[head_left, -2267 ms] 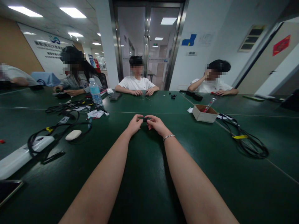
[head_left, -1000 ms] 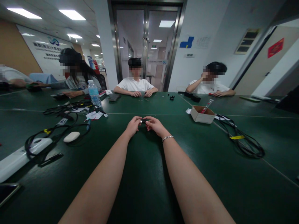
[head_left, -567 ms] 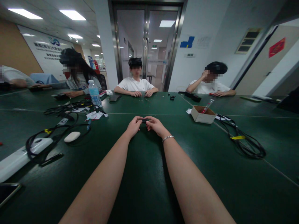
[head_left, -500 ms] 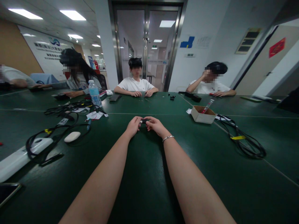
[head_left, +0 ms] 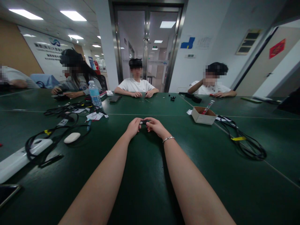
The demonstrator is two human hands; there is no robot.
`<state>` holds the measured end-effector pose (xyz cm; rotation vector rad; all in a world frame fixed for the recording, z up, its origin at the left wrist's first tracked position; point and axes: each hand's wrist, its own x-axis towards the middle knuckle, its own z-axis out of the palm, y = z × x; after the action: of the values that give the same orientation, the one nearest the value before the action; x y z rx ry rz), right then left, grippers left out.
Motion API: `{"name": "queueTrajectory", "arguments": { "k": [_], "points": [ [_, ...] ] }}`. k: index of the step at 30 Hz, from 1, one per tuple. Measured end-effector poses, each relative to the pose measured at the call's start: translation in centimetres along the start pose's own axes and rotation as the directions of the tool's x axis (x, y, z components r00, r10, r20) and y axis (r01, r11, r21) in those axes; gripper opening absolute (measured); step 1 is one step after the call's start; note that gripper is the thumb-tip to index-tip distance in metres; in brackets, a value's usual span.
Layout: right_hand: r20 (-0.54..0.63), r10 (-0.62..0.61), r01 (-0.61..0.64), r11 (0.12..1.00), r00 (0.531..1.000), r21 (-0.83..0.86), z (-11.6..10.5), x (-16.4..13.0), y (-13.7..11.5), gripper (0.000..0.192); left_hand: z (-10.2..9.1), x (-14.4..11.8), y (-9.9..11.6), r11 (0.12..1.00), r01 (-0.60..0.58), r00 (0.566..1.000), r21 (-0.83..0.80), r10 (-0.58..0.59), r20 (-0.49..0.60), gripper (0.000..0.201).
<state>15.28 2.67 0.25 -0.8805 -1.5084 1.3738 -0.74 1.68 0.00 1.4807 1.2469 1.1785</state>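
Between my two hands, over the middle of the green table (head_left: 142, 175), is a small black object with a silvery part (head_left: 144, 122); its exact kind is too small to make out. My left hand (head_left: 134, 128) is closed on its silvery left end. The fingers of my right hand (head_left: 156, 126) pinch the black right end, with thumb and forefinger bent round it. Both forearms reach straight out from the near edge, and a metal bangle (head_left: 168, 139) circles my right wrist. Parts of the object are hidden behind my fingers.
To the left lie black cables (head_left: 58, 118), a white mouse (head_left: 72, 137), a long white device (head_left: 25, 159) and a water bottle (head_left: 95, 93). A small cardboard box (head_left: 203, 117) and a coiled cable (head_left: 249, 143) are on the right. Several people sit across the table.
My hands and the black object stay almost where they were. At the far left, a co-worker's outstretched hand has drawn back to a dark object by their other hand.
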Motion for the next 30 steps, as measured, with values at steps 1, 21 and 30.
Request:
{"name": "queueTrajectory", "arguments": {
  "k": [1,21,30],
  "points": [
    [-0.001,-0.001,0.001,1.000,1.000,-0.001,0.00,0.00,-0.01,0.026,0.01,-0.03,0.06,1.000,0.001,1.000,0.007,-0.001,-0.004,0.025],
    [0.016,0.006,-0.007,1.000,1.000,0.030,-0.17,0.07,0.16,0.028,0.04,-0.16,0.54,0.998,0.016,1.000,-0.067,-0.015,0.019,0.023],
    [0.007,0.008,-0.008,1.000,1.000,0.015,0.07,-0.12,-0.18,0.025,-0.05,-0.06,0.25,1.000,0.007,1.000,-0.027,-0.007,0.014,0.024]
  ]
}}
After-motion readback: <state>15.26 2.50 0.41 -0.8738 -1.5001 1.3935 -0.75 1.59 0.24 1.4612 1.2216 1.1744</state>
